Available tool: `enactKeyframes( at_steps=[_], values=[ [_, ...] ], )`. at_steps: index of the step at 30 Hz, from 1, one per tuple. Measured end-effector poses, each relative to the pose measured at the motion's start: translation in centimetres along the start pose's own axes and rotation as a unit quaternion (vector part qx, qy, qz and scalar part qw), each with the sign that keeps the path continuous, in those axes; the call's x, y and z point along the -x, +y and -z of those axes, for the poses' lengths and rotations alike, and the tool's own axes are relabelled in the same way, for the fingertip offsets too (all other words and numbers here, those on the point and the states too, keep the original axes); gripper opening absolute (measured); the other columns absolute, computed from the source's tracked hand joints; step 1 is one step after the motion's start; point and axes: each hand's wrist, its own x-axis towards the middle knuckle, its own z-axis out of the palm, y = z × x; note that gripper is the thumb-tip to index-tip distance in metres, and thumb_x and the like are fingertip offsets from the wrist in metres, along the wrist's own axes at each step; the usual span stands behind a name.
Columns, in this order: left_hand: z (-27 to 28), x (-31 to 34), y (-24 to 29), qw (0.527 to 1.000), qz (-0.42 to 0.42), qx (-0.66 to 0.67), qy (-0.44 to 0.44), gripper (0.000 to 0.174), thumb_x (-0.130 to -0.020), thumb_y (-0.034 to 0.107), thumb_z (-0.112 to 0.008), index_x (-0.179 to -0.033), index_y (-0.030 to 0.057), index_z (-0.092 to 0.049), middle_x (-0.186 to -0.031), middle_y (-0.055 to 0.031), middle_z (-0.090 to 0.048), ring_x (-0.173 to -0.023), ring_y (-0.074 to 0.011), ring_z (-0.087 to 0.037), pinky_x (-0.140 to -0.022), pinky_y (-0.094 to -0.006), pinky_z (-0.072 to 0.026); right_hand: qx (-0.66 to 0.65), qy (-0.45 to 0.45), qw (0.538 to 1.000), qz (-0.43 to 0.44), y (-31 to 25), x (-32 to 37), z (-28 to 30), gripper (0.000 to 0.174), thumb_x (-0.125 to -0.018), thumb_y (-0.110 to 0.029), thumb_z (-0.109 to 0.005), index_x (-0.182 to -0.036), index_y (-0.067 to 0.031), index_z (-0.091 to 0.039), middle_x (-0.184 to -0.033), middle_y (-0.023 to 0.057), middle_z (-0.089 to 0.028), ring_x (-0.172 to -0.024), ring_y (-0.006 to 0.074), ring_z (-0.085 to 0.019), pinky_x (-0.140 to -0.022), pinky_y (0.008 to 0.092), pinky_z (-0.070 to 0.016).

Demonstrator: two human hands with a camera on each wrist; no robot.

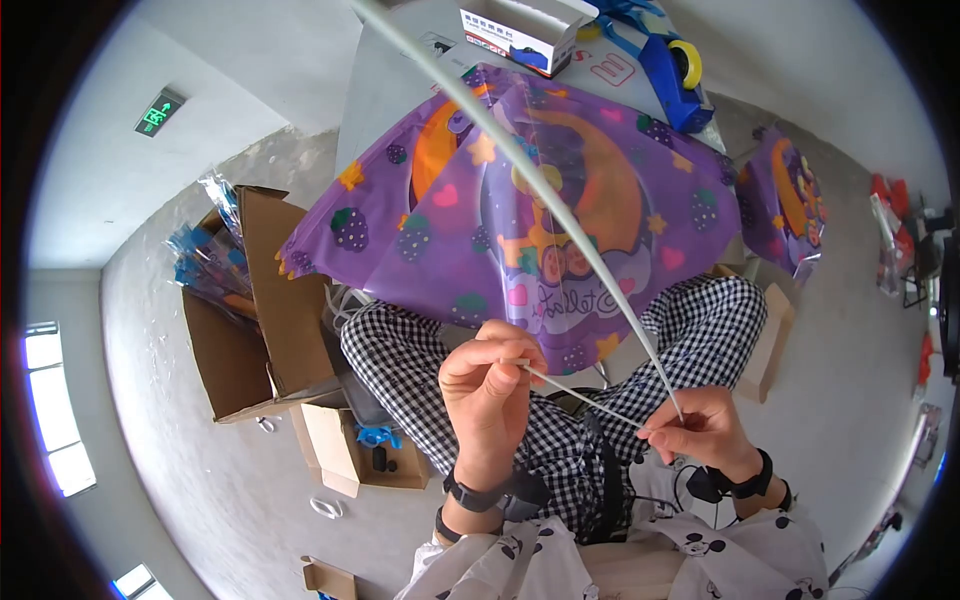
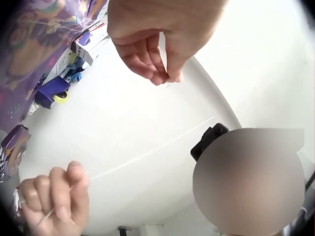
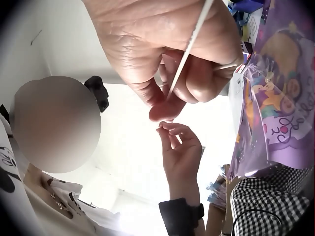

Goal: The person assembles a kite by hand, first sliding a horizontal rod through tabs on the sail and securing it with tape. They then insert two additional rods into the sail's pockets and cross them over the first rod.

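Note:
In the head view my left hand [image 1: 487, 395] pinches the end of a thin white rod [image 1: 585, 400] between thumb and fingers. My right hand [image 1: 705, 430], lower and to the right, grips the other part of this rod with curled fingers. A long pale rod [image 1: 540, 185] also runs from the right hand, up and across the view. The right wrist view shows a white rod [image 3: 191, 48] crossing the right hand, with the left fingertips close below its thumb. Beyond the hands, a purple printed plastic kite [image 1: 600, 190] spreads over the knees and table.
On the grey table [image 1: 385, 90] stand an opened white box [image 1: 520, 35] and a blue tape dispenser [image 1: 672, 80]. A tall cardboard box [image 1: 285, 290] with plastic packets is at the left, with a small box [image 1: 335, 450] below it. Another purple printed piece [image 1: 785, 205] hangs at the right.

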Motion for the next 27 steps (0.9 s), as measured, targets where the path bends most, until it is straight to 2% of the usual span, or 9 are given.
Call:
enactKeyframes(
  at_steps=[2, 5, 11, 20, 27],
  values=[
    [-0.4, 0.0, -0.2, 1.0, -0.016, -0.004, 0.011, 0.018, -0.088, 0.016, -0.072, -0.103, 0.0055, -0.069, -0.094, -0.0096, -0.065, -0.074, -0.0181, -0.057, -0.061, -0.028, -0.0487, -0.023, -0.017, 0.999, 0.014, 0.6, -0.1, -0.1, 0.008, -0.089, -0.002, -0.069, -0.094, 0.0045, -0.069, -0.079, 0.0095, -0.069, -0.06, 0.0086, -0.062, -0.051, 0.0193, -0.0466],
    [-0.7, 0.2, 0.0, 0.998, -0.029, -0.04, 0.041, 0.016, -0.088, 0.014, -0.072, -0.101, 0.0047, -0.068, -0.094, -0.0107, -0.066, -0.076, -0.0196, -0.06, -0.063, -0.0294, -0.0496, -0.012, -0.011, 1.0, 0.013, 0.7, -0.1, -0.1, 0.01, -0.089, -0.004, -0.069, -0.094, 0.0045, -0.069, -0.078, 0.0085, -0.068, -0.059, 0.0084, -0.061, -0.05, 0.019, -0.0451],
    [-1.1, 0.2, -0.1, 0.991, -0.06, -0.097, 0.069, 0.015, -0.087, 0.008, -0.072, -0.1, 0.0032, -0.067, -0.092, -0.012, -0.067, -0.079, -0.0211, -0.063, -0.067, -0.0316, -0.0509, -0.025, -0.003, 0.999, 0.023, 1.1, 0.0, 0.0, 0.011, -0.09, -0.005, -0.068, -0.095, 0.005, -0.069, -0.078, 0.0086, -0.068, -0.059, 0.0084, -0.061, -0.05, 0.019, -0.0443],
    [-1.3, 0.3, -0.4, 0.986, -0.075, -0.127, 0.082, 0.014, -0.087, 0.005, -0.071, -0.099, 0.0001, -0.066, -0.094, -0.0134, -0.068, -0.084, -0.0239, -0.069, -0.072, -0.032, -0.0585, -0.027, 0.003, 1.0, 0.009, 0.7, -0.1, 0.1, 0.011, -0.091, -0.005, -0.067, -0.093, 0.0058, -0.068, -0.079, 0.0101, -0.068, -0.058, 0.0083, -0.061, -0.049, 0.0191, -0.0448],
    [-1.1, 0.2, -0.5, 0.981, -0.088, -0.149, 0.084, 0.014, -0.087, 0.006, -0.071, -0.099, -0.0007, -0.067, -0.094, -0.014, -0.069, -0.083, -0.0241, -0.069, -0.074, -0.0318, -0.0579, -0.023, 0.01, 1.0, 0.018, 0.6, -0.1, 0.1, 0.012, -0.091, -0.006, -0.067, -0.092, 0.006, -0.068, -0.08, 0.0106, -0.069, -0.058, 0.0082, -0.061, -0.049, 0.0192, -0.0453]
  ],
)
